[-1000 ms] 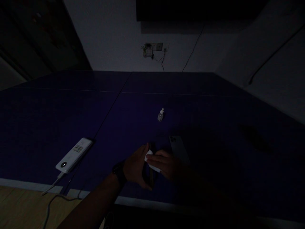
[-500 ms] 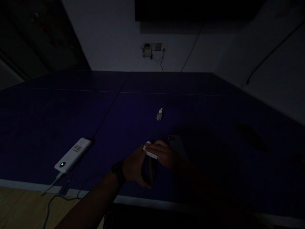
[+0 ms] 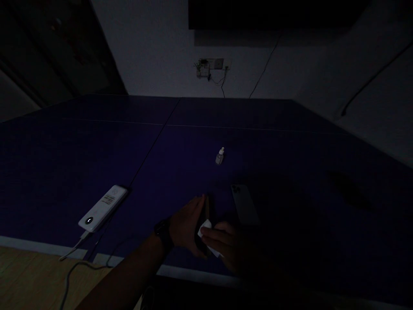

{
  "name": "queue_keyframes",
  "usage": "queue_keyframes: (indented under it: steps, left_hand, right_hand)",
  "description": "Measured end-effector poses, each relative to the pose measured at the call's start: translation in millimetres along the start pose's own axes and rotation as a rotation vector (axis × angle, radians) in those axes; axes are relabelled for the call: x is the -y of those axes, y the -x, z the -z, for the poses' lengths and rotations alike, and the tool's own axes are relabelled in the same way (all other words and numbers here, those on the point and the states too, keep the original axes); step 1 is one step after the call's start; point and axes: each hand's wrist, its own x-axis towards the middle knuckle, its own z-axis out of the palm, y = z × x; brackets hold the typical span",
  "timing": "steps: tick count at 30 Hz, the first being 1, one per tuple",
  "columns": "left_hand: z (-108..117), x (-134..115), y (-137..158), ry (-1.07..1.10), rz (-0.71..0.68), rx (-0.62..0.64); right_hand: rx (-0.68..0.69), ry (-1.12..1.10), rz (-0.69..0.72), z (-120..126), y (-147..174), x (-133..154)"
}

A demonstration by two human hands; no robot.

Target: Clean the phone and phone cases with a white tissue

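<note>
My left hand (image 3: 186, 226), with a dark watch on its wrist, grips a thin dark slab (image 3: 207, 209) by its two ends, thumb near me and fingers at the far end. The slab seems to stand on edge; darkness and my fingers hide most of it, so its kind is unclear. Closed around a folded white wipe (image 3: 205, 226), my right hand (image 3: 222, 241) presses it against the slab's near part. To the right of my hands a grey phone (image 3: 244, 206) lies camera side up. Beyond them stands a small clear bottle (image 3: 220, 157) with a white cap.
A white power bank (image 3: 103, 208) lies on the blue table (image 3: 180, 159) at the left. Its cable (image 3: 72, 249) runs over the table's white front edge (image 3: 111, 260). Wall sockets (image 3: 209, 65) with cords are at the back. The room is very dim.
My right hand has drawn the wipe along the slab from its far end toward me. More of the grey phone now shows. The whole view has shifted slightly.
</note>
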Motion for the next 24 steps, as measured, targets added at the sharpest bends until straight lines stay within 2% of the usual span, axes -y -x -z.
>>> queue_keyframes:
  steps: [3, 6, 10, 14, 17, 21, 24]
  left_hand:
    - [1.8, -1.7, -0.5, 0.003, -0.009, 0.006]
    - [1.3, -1.4, -0.5, -0.004, -0.005, 0.0]
    - [3.6, -4.6, -5.2, 0.018, -0.062, -0.046]
    - [11.3, -12.2, -12.5, 0.065, -0.094, -0.063]
    - [11.4, -11.4, -11.4, 0.075, -0.089, -0.058]
    - [1.6, -1.8, -2.2, 0.038, -0.026, -0.031]
    - [-2.7, 1.7, 0.8, 0.027, 0.018, -0.023]
  right_hand:
    - [0.032, 0.014, 0.03, 4.1, 0.5, 1.5]
    - [0.079, 0.021, 0.047, 3.6, -1.1, -11.2]
    - [-0.009, 0.082, -0.01, -1.4, -12.0, -43.8]
    - [-0.085, 0.067, -0.149, -2.3, -28.7, -64.8]
    - [-0.078, -0.008, -0.162, -2.4, -31.1, -60.8]
    - [-0.015, -0.046, -0.041, -5.3, -14.9, -44.8]
    - [0.043, -0.005, -0.016, -7.8, -2.9, -41.3]
